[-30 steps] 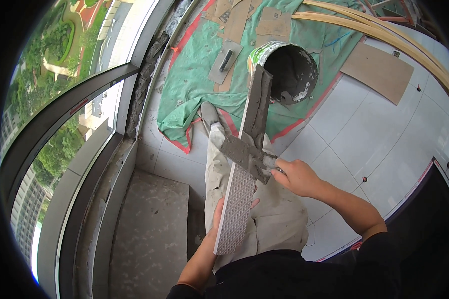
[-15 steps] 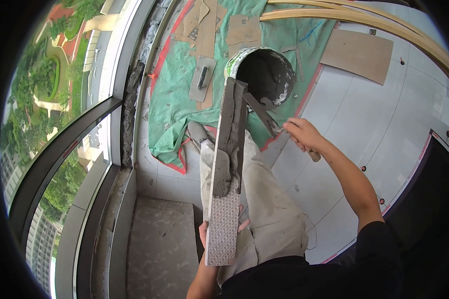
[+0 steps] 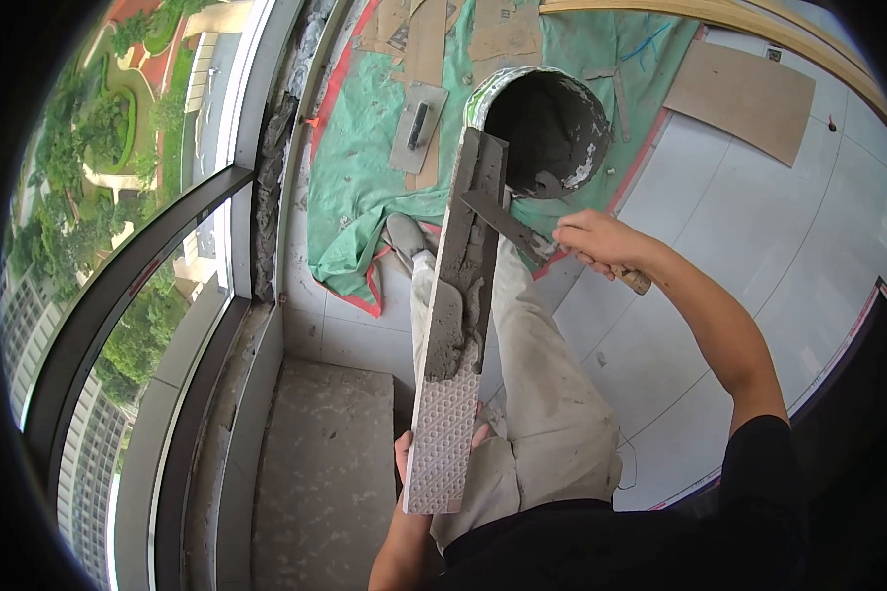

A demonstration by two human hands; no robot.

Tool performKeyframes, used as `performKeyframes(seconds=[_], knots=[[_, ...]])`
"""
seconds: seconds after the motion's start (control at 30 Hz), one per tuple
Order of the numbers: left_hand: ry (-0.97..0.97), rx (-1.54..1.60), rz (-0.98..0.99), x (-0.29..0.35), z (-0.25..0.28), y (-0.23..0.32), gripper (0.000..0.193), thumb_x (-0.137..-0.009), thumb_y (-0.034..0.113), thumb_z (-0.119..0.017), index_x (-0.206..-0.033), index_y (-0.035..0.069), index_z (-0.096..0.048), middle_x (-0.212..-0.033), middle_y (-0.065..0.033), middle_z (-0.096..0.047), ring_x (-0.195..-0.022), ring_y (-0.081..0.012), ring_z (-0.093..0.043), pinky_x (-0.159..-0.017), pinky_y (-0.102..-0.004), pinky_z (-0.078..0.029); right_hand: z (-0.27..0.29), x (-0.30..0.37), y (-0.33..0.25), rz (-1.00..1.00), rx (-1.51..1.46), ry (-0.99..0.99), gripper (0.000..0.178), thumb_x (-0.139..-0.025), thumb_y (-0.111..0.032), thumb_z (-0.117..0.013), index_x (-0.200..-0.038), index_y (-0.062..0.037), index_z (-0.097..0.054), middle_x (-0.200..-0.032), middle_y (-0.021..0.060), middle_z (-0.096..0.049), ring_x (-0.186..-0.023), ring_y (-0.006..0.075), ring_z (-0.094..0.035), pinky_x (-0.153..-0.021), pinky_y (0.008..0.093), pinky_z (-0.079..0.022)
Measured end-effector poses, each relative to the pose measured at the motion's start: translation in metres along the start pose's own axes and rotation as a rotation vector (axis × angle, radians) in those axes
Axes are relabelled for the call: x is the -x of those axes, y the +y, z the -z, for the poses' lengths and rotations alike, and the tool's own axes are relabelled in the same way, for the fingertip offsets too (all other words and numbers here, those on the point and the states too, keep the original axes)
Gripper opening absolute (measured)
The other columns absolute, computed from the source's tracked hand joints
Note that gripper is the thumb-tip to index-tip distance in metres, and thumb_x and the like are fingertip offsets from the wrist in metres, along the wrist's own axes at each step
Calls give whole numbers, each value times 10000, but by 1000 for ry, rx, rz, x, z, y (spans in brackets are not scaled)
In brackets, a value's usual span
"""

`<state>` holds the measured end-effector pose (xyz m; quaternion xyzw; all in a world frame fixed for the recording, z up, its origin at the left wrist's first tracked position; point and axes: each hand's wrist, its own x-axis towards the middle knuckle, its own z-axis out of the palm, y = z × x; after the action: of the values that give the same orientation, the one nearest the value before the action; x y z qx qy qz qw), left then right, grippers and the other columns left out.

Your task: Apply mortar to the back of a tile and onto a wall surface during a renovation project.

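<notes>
My left hand (image 3: 402, 455) grips a long narrow tile strip (image 3: 442, 443) from beneath, its fingers showing at both edges. The strip's textured back faces up. Grey mortar (image 3: 448, 320) covers the far part in a thick, uneven layer, while the near part is bare. In my right hand (image 3: 593, 240) is a trowel with a wooden handle (image 3: 633, 280). The mortar-smeared trowel blade (image 3: 508, 226) lies across the strip's far half, its tip over the mortar. Just beyond, a bucket (image 3: 475, 99) holds grey mortar; the strip's far end overlaps its near left rim.
A green sheet (image 3: 355, 187) with red edging lies under the bucket. On it are a flat finishing trowel (image 3: 419, 128) and cardboard (image 3: 508, 34). A brown board (image 3: 744, 94) rests on pale floor tiles. Windows (image 3: 138, 236) run along the left, beside a grey slab (image 3: 325, 463).
The trowel blade has moved from the strip's right edge leftward onto the mortar. My left hand keeps its hold on the strip. The whole view has shifted slightly.
</notes>
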<state>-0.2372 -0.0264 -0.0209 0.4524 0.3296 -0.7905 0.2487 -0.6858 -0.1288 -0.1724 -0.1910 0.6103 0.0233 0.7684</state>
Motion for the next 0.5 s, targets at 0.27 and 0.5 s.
performKeyframes(seconds=[0.27, 0.5], knots=[[-8, 19, 1, 6, -21, -3, 996, -987, 508, -751, -1792, 96, -335, -1826, -235, -355, -1692, -511, -297, -1379, -719, -255, -107, 108, 26, 211, 229, -141, 327, -1136, -349, -601, -1016, -52, -663, -676, 118, -616, -500, 267, -621, -480, 436, -505], [17, -19, -20, 7, -26, -7, 1013, -976, 509, -772, -1795, 107, -330, -1827, -233, -354, -1693, -506, -298, -1383, -717, -254, -64, 78, 13, 489, 1065, 422, 264, -1049, -351, -729, -1012, -97, -669, -776, 123, -718, -675, 382, -724, -577, 527, -564]])
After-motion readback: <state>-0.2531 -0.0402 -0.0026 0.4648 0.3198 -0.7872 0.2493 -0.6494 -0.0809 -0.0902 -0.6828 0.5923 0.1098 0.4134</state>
